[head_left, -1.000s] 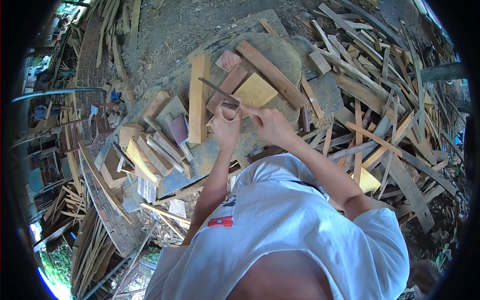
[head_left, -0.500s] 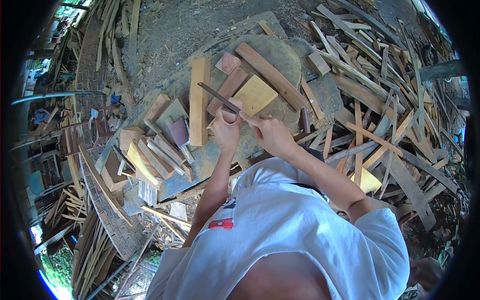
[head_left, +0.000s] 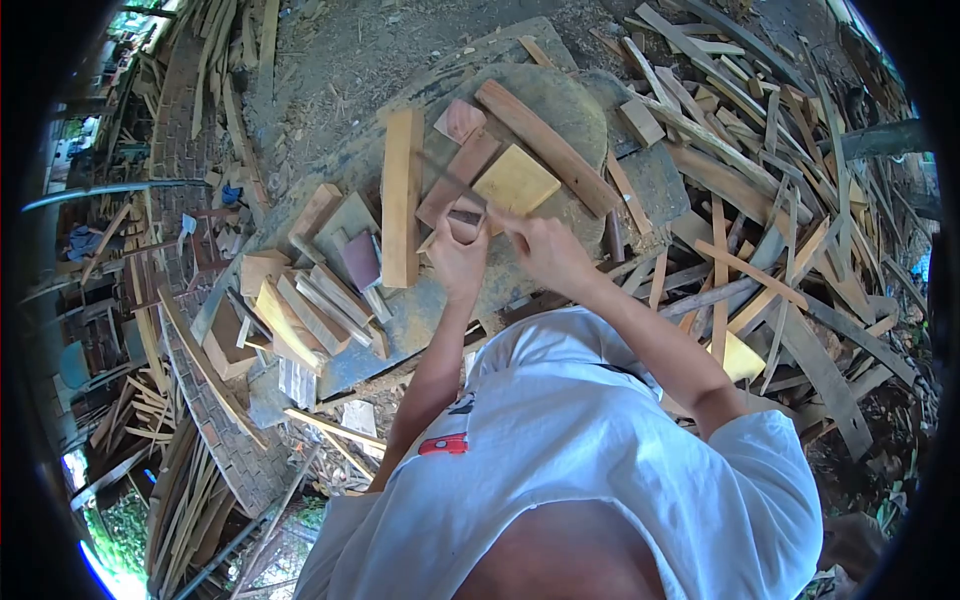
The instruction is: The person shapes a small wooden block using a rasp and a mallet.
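Observation:
My left hand (head_left: pixel 458 268) is closed around a small wooden block (head_left: pixel 466 213), holding it above the worktable (head_left: pixel 420 330). Fingers of my right hand (head_left: pixel 553 255) are curled on the near end of a thin dark metal strip (head_left: pixel 452 178), which looks like a file or saw blade and is smeared by motion. The strip lies across the block's top, slanting away to the upper left. Beyond the hands are a yellow square wood piece (head_left: pixel 517 181), a brown block (head_left: pixel 459 178) and a pinkish block (head_left: pixel 461 121). Whether strip and block touch is hard to see.
A pale upright-looking beam (head_left: pixel 402 200) lies left of my hands, and a long brown bar (head_left: pixel 548 148) lies beyond them. Several offcuts (head_left: pixel 310 315) and a maroon block (head_left: pixel 359 262) crowd the table's left side. Scrap wood (head_left: pixel 760 250) is heaped at right.
The metal strip has shifted over the block and is now blurred. My right hand has moved slightly right and away from the left hand, which keeps its grip on the block.

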Tool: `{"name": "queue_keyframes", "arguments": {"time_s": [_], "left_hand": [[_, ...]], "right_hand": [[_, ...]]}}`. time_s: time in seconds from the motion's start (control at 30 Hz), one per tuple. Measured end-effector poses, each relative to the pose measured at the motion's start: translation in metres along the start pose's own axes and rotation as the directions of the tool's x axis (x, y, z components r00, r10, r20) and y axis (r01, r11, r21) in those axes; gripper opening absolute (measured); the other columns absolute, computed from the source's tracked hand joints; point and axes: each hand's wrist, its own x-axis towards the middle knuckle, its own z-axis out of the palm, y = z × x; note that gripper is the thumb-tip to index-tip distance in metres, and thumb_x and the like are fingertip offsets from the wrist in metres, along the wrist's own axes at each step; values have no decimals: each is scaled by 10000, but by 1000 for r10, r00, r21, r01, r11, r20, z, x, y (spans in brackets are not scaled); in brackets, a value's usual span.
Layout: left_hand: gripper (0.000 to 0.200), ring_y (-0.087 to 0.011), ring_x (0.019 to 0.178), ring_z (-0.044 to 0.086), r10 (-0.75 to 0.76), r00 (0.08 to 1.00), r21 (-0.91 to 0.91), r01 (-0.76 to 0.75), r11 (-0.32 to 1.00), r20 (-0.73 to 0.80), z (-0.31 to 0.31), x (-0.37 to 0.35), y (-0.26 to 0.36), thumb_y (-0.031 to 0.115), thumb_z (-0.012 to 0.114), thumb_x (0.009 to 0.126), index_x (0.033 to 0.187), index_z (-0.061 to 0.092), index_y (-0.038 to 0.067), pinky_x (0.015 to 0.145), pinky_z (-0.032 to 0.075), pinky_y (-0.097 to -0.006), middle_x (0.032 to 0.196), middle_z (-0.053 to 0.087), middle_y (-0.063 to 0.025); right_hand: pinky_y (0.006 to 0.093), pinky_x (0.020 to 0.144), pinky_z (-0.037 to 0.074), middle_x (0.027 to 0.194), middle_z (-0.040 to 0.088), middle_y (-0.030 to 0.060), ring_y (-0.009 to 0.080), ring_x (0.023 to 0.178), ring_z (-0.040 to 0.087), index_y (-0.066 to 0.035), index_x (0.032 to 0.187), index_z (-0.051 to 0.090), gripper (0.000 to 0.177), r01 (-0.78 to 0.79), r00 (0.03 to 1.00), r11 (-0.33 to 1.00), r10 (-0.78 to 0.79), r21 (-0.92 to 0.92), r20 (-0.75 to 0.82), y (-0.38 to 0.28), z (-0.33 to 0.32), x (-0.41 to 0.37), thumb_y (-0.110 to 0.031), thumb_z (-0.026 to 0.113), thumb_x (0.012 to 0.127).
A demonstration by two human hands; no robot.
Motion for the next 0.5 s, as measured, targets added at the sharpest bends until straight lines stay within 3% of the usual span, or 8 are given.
{"name": "queue_keyframes", "arguments": {"time_s": [0.13,0.2,0.3,0.37,0.5], "left_hand": [[516,-333,846,668,-40,999,21,40,999,22,4,-3,-1,222,791,682,1089,588,-22,741,512,-383,860,655,-230],[510,-333,825,668,-19,1000,12,19,1000,2,5,-5,-2,221,791,683,1086,590,-18,732,511,-387,846,654,-224],[502,-333,799,668,-19,1000,11,18,1000,20,0,0,-2,218,789,684,1083,589,-13,719,509,-392,829,653,-215],[501,-333,794,667,-76,994,12,75,997,74,-1,-5,1,217,789,685,1083,588,-11,715,508,-392,827,653,-213],[501,-336,825,663,-37,999,14,36,999,27,1,-4,1,228,789,690,1081,587,-10,724,505,-399,846,652,-219]], "right_hand": [[444,638,483,775,599,260,409,699,607,-89,1231,569,508,-71,986,997,74,-25,151,-4,-10,-8,20,526,736],[445,643,483,765,607,241,396,687,612,-93,1230,572,524,-79,996,997,79,-13,34,3,1,11,29,522,723],[445,644,481,772,607,238,384,687,616,-96,1233,571,531,26,998,1000,-26,2,49,-4,-3,-7,28,521,719],[449,643,479,766,602,243,386,687,616,-101,1233,571,520,11,998,1000,-11,7,57,-4,-5,-5,21,524,730],[459,646,474,767,592,265,400,707,611,-108,1233,569,469,-42,999,999,42,-9,33,0,4,14,-9,532,777]]}}
